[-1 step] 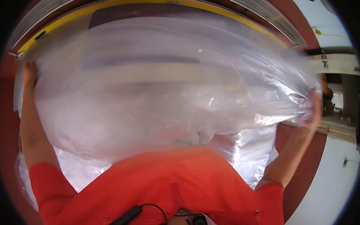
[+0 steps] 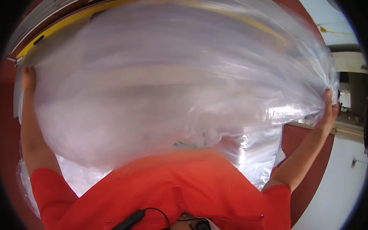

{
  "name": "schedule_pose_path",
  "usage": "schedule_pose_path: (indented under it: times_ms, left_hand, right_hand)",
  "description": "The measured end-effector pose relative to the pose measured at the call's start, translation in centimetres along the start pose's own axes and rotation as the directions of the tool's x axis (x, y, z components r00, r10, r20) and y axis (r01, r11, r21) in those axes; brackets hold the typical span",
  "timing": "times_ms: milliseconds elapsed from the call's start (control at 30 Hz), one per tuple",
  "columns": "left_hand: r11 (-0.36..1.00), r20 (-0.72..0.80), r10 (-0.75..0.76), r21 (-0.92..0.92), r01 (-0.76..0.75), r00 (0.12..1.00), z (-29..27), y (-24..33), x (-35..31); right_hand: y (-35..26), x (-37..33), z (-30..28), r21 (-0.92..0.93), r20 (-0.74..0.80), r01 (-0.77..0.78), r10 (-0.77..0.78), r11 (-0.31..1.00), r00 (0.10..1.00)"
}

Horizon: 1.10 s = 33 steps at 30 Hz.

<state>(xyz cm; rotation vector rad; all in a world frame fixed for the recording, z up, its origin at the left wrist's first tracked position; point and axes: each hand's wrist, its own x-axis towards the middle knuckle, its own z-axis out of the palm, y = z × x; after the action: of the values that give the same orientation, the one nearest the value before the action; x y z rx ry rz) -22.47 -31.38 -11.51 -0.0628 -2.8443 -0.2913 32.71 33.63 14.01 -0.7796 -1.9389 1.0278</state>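
Note:
A large sheet of clear plastic film (image 2: 152, 85) billows in front of me, stretched between my two hands. It is blurred by motion and bulges upward. At the far left, my left hand (image 2: 29, 79) is closed at the film's edge. My right hand (image 2: 330, 106) grips a gathered bunch of the film on the far right, with creases fanning out from it. Whether the film is a single layer or a bag, I cannot tell. Beneath it, the surface shows only as faint bands.
More shiny plastic (image 2: 257, 154) lies under the film, close to my body. A yellow-edged surface (image 2: 53, 29) runs along the back, beside metal rails (image 2: 37, 20). To the right stand a pale beam (image 2: 348, 62) and dark equipment. Red floor (image 2: 307, 176) borders a whitish area.
My right hand has moved outward to the right, pulling the bunched film along. The film has billowed farther back and now covers the dark panel and more of the yellow edge.

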Motion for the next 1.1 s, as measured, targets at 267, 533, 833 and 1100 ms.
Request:
schedule_pose_path:
  times_ms: [267,533,833,1100]
  left_hand:
    - [0.995,-0.011,0.090,-0.044,-0.090,0.996,1.2,-2.5,2.3]
    - [0.993,-0.133,0.105,0.064,-0.097,0.986,5.0,-7.9,4.7]
    - [0.999,0.004,-0.021,0.044,0.021,1.000,2.9,-12.6,7.3]
    - [0.983,-0.082,0.115,0.150,-0.101,0.990,0.8,-10.4,4.6]
  right_hand:
    - [13.0,1.4,-1.4,0.580,-0.054,-0.308,0.413,0.754,0.909]
    - [7.9,5.3,-18.3,-0.205,0.223,-0.078,0.124,0.976,0.967]
    - [19.0,-2.9,-5.0,-0.747,0.660,0.485,0.597,0.455,0.456]
    - [13.9,6.2,7.3,-0.760,0.310,0.250,-0.004,0.600,0.951]
